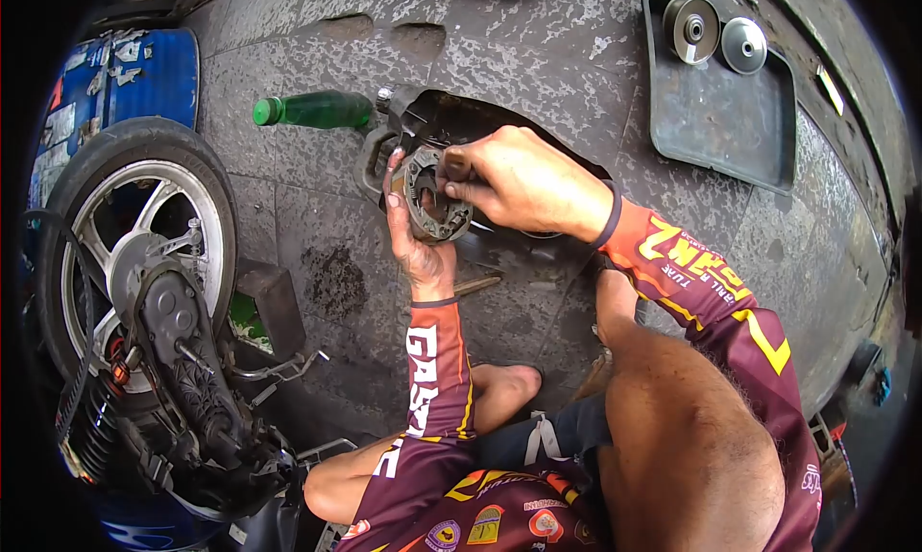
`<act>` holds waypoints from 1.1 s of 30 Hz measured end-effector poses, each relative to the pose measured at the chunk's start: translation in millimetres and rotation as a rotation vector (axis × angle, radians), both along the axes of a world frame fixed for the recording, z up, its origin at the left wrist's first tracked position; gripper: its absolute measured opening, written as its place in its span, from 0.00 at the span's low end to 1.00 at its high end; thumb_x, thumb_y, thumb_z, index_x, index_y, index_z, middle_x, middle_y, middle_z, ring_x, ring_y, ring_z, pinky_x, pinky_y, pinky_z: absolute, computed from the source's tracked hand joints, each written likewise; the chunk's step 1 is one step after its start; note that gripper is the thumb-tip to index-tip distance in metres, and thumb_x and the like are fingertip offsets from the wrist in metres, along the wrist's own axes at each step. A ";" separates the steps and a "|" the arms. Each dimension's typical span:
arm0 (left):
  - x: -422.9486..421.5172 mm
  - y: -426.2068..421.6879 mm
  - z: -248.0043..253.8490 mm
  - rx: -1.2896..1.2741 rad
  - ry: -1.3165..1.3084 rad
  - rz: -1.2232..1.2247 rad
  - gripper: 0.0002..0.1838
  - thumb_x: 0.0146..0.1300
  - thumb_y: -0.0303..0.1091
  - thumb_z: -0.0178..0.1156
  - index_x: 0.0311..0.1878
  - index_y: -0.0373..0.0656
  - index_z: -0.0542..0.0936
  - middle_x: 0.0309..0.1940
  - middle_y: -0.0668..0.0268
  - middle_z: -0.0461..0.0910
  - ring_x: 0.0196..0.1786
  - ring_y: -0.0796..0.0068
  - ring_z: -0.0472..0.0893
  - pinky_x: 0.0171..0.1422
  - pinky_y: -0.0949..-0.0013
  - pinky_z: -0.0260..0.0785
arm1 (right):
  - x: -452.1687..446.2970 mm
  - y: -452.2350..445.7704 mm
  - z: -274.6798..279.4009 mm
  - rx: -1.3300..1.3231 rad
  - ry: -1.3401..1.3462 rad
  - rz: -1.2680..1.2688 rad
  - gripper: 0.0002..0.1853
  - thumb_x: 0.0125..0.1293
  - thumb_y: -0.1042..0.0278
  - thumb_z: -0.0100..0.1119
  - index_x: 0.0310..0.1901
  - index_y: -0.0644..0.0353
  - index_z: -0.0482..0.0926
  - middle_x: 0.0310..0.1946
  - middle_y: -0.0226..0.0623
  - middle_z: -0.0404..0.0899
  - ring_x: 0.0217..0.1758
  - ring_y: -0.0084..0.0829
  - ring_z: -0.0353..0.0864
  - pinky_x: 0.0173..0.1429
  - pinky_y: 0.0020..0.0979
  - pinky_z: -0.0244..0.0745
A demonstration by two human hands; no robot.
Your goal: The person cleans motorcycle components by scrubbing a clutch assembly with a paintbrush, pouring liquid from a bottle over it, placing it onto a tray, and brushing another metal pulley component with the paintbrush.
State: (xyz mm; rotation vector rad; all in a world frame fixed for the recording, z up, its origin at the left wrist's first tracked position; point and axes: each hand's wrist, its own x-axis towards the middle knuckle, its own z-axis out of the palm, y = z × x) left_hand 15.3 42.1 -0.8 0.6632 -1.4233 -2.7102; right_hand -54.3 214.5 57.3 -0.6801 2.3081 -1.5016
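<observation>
My left hand is wrapped around the side of a round, grey clutch shoe assembly and holds it up tilted, its open face toward me. Dark grime covers the fingertips. My right hand is closed over the upper right of the clutch, thumb and fingers pinched at its inner edge. Whatever lies between those fingertips is hidden. Behind both hands lies a black cut-open jerrycan, its handle at the left.
A green bottle lies by the jerrycan's cap. At the left stands a scooter's rear wheel with its exposed drive case. At the upper right, a grey tray bears a clutch bell and a silver disc.
</observation>
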 end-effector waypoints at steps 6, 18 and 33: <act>-0.5 -4.5 1.0 -0.062 0.188 -0.078 0.41 0.64 0.53 0.59 0.73 0.37 0.63 0.67 0.52 0.70 0.69 0.57 0.71 0.76 0.56 0.61 | -4.3 6.8 -6.5 -0.190 -0.344 0.016 0.11 0.64 0.65 0.63 0.43 0.63 0.84 0.35 0.45 0.87 0.41 0.44 0.87 0.47 0.38 0.79; -6.5 -11.3 5.3 -0.214 0.070 -0.139 0.37 0.64 0.47 0.57 0.72 0.35 0.66 0.67 0.55 0.72 0.68 0.63 0.72 0.75 0.60 0.60 | -3.5 4.2 -16.0 -0.084 0.055 -0.175 0.12 0.63 0.65 0.63 0.42 0.64 0.83 0.30 0.55 0.83 0.37 0.55 0.84 0.42 0.48 0.78; -4.5 -18.1 -2.7 -0.321 0.072 -0.132 0.38 0.64 0.49 0.56 0.72 0.36 0.67 0.66 0.54 0.74 0.68 0.63 0.73 0.74 0.60 0.63 | 3.2 7.1 -28.4 -0.053 -0.051 -0.349 0.09 0.61 0.71 0.63 0.43 0.62 0.83 0.36 0.49 0.85 0.42 0.51 0.85 0.47 0.43 0.80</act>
